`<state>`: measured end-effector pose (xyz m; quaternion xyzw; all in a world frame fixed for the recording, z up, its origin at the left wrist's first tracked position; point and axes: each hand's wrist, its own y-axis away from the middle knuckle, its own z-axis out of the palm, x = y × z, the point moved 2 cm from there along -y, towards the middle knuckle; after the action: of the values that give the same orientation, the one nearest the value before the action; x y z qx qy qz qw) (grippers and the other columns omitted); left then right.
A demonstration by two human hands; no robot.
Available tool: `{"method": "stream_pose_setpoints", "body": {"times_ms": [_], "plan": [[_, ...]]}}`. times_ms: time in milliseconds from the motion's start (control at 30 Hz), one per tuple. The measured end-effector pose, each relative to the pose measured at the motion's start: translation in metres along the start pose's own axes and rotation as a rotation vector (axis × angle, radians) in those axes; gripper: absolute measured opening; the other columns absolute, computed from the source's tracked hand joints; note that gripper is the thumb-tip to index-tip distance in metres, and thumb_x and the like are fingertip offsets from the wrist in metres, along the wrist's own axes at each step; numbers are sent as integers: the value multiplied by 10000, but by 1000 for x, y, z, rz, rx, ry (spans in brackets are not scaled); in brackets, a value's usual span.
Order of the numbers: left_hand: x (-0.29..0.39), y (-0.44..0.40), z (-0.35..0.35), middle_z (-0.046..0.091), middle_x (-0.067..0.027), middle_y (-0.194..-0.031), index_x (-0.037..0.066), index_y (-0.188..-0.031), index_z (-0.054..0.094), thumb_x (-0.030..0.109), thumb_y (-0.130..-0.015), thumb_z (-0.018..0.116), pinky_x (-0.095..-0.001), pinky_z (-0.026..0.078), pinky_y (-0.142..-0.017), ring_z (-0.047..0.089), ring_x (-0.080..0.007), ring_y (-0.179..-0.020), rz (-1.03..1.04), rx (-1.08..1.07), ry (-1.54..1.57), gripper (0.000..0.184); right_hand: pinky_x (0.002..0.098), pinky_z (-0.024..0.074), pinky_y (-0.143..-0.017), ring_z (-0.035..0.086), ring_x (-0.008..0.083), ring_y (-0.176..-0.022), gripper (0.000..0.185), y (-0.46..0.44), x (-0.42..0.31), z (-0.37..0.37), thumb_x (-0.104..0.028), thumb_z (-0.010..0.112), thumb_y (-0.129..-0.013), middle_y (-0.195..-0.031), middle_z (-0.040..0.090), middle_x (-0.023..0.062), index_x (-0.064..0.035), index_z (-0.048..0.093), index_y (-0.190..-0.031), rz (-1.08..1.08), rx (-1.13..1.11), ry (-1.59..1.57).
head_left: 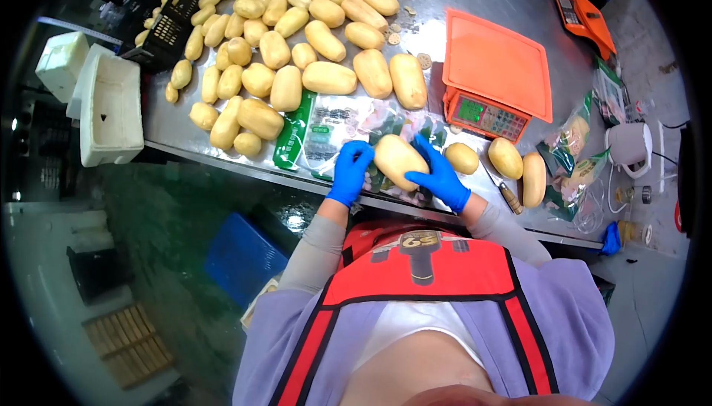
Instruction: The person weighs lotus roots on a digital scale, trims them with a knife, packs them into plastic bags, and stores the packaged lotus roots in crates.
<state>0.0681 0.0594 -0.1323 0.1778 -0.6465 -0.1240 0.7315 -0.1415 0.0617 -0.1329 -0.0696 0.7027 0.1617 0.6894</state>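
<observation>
A pale lotus root (399, 161) lies at the table's front edge, over a printed plastic bag (330, 128) with a green end. My right hand (445, 180), in a blue glove, grips the root's right side between thumb and fingers. To the left of the root, my left hand (351, 172), also gloved in blue, is closed in a pinch over the bag; what its fingertips hold is hidden. Right of my hands are a short lotus root (462, 158), two more pieces and a knife (509, 195) with a wooden handle.
Many lotus roots (285, 88) cover the metal table's left and middle. An orange scale (495, 65) stands right of them, with cut slices (423, 60) beside it. At left are a black crate (174, 20) and a white foam box (111, 113). Plastic packets (571, 143) lie at right.
</observation>
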Motion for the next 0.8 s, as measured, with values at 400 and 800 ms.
{"method": "stream_pose_setpoints", "body": {"times_ms": [400,800], "plan": [[41,11,28,584,-144,-1007,62,-843,641,117,-728,658,-382,426,-827,540,-303,-929,836,-5,-622,129,313,451,-847,554,200,-991,579,-4,-39,-4,-277,644,-812,-1104,568,121,15,421,-1260,95,-25,-10],[62,29,35,567,-128,-1058,70,-827,609,121,-756,642,-389,389,-882,512,-283,-1006,789,-77,-369,93,279,491,-754,572,173,-926,329,-19,-39,17,-261,443,-936,-1051,550,56,-31,455,-1171,381,-73,-926]]}}
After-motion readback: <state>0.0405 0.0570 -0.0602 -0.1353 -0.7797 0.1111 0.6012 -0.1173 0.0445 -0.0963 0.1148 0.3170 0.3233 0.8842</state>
